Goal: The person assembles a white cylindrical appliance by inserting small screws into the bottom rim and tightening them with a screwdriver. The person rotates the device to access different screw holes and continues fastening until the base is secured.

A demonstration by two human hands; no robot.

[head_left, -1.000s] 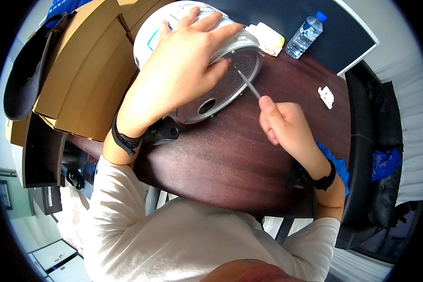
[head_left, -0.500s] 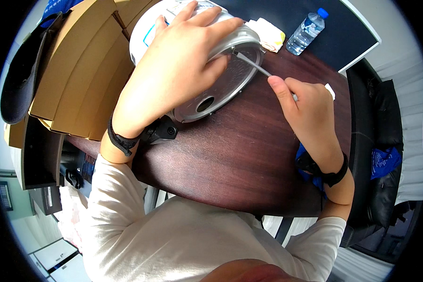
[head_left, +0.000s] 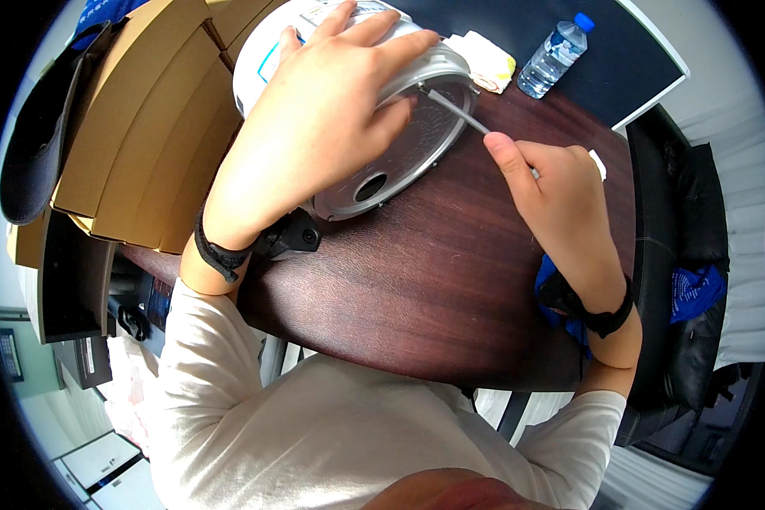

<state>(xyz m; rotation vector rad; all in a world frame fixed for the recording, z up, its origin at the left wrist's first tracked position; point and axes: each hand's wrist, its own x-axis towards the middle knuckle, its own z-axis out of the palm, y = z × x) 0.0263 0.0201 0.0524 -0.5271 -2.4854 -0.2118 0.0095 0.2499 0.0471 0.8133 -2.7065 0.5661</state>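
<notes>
A white drum-shaped appliance (head_left: 259, 64) lies tilted on the table, its round grey end (head_left: 425, 144) facing me. A dark oval hole (head_left: 371, 187) shows low in that end, and small screws sit along its rim. My left hand (head_left: 340, 81) grips the appliance from above, fingers spread over the white side and thumb at the rim. In my right hand (head_left: 552, 183), closed in a fist, is a slim grey metal tool (head_left: 461, 114). Its tip is at the upper part of the rim, by a small screw. The handle is mostly hidden in my fist.
Brown cardboard boxes (head_left: 136, 136) stand at the left of the dark wood table (head_left: 416, 280). Behind the appliance lie a folded cloth (head_left: 484, 64) and a water bottle (head_left: 557, 58), near a dark panel (head_left: 620, 59). A black sofa (head_left: 693, 255) is at the right.
My right hand and the grey tool have shifted and turned very slightly at the rim. My left hand and the appliance stay almost in place.
</notes>
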